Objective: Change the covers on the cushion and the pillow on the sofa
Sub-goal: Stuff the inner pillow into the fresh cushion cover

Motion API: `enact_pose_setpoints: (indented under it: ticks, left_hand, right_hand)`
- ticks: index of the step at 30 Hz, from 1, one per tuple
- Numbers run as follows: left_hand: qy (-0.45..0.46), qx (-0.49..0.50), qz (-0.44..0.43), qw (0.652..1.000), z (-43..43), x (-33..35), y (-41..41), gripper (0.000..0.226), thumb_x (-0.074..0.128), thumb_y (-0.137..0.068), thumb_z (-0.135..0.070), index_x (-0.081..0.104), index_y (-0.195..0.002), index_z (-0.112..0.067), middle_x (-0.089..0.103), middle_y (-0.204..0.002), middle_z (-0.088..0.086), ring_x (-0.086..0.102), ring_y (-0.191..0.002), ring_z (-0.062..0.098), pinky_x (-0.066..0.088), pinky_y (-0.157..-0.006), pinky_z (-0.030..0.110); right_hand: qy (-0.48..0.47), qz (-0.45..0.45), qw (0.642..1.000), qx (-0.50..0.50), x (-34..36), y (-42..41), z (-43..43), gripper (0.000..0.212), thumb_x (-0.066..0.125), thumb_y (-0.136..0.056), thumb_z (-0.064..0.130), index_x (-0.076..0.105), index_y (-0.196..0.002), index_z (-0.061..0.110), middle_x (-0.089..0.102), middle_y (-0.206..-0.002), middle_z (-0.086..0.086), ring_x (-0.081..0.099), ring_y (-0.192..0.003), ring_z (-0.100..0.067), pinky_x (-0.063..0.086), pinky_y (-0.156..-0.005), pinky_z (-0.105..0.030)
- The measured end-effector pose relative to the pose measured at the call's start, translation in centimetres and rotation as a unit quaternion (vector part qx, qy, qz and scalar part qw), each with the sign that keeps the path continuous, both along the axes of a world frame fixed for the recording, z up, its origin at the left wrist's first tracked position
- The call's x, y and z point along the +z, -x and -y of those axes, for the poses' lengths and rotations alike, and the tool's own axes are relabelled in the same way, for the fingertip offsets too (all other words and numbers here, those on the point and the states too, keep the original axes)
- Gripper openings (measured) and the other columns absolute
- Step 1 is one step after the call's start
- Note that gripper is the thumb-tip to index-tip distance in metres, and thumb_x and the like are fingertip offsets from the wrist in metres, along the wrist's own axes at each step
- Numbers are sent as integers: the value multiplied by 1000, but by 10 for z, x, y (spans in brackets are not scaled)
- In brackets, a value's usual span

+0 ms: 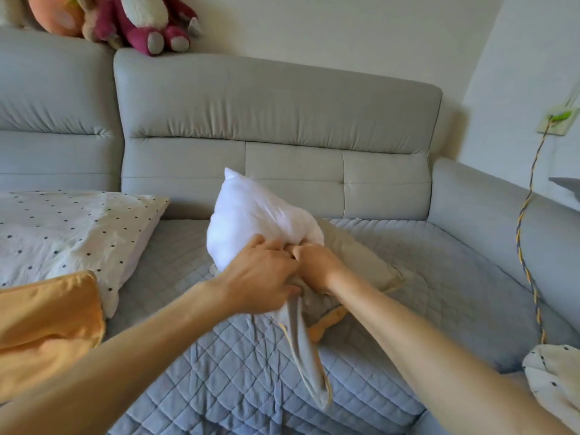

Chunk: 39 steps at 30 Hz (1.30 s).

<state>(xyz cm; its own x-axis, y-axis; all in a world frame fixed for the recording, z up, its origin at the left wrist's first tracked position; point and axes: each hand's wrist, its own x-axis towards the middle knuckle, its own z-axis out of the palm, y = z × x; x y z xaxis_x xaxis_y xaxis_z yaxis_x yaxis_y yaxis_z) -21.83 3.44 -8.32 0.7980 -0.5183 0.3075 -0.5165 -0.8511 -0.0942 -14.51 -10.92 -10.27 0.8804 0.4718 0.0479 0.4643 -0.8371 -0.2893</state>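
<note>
both hands meet at the cover's mouth, mid-seat on the sofa (439, 262). left hand (260, 274) clutches the white cushion insert (248, 215); right hand (317, 265) pinches the beige cover (357, 262). seemingly stripping it: pin the cover down and draw the insert straight out.

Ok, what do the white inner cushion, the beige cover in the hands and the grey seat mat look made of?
The white inner cushion: thin, shiny woven shell over soft filling, judging by its puffed, dented shape. The beige cover: matte, limp cloth, maybe cotton, with yellow piping. The grey seat mat: padded fabric stitched in diamonds.
</note>
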Motion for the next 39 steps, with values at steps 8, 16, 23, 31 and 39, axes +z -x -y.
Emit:
enact_pose_setpoints:
  ticks: [8, 16, 23, 31, 39]
  left_hand:
    - [77, 87, -92, 989, -80, -23, 4, 25, 50, -92, -55, 55, -82, -33, 53, -86, -16, 35, -96, 2, 27, -86, 33]
    - [68, -20, 1, 997, -57, -30, 12, 19, 52, -88, -48, 61, -90, -32, 59, -91, -18, 41, -104, 2, 27, -95, 30]
    - [92, -1, 19, 996, -54, -35, -5, 41, 32, -81, -57, 65, -88, -35, 58, -81, -20, 45, -89, 0, 26, -96, 29]
    - [200, -52, 151, 967, -17, -63, 22, 11, 62, -82, -43, 67, -88, -36, 62, -91, -20, 54, -97, 8, 31, -97, 28]
    - [770, 251, -95, 579, -16, -70, 36, 27, 54, -91, -22, 50, -117, -18, 61, -107, 6, 60, -87, 16, 54, -72, 38]
  right_hand:
    - [-220, 28, 972, 80, -2, 36, 0, 18, 74, -84, 13, 72, -98, 23, 57, -109, 13, 59, -97, -4, 46, -81, -17]
    - [79, -37, 994, 60, 17, 22, -41, 19, 59, -90, 16, 66, -73, 12, 65, -76, -8, 59, -72, -23, 43, -58, -30]
    - [-67, -394, 916, -30, -8, 25, -10, 27, 38, -98, 19, 59, -82, 19, 62, -78, 1, 59, -79, -15, 45, -75, -30]
    - [-100, 83, 990, 51, -45, 86, 64, 41, 51, -92, 59, 65, -74, 24, 61, -77, 14, 57, -83, 0, 47, -71, -24]
    - [-177, 156, 970, 64, -58, 109, 82, 20, 73, -84, 49, 71, -78, 29, 59, -78, 30, 54, -96, 4, 39, -83, -10]
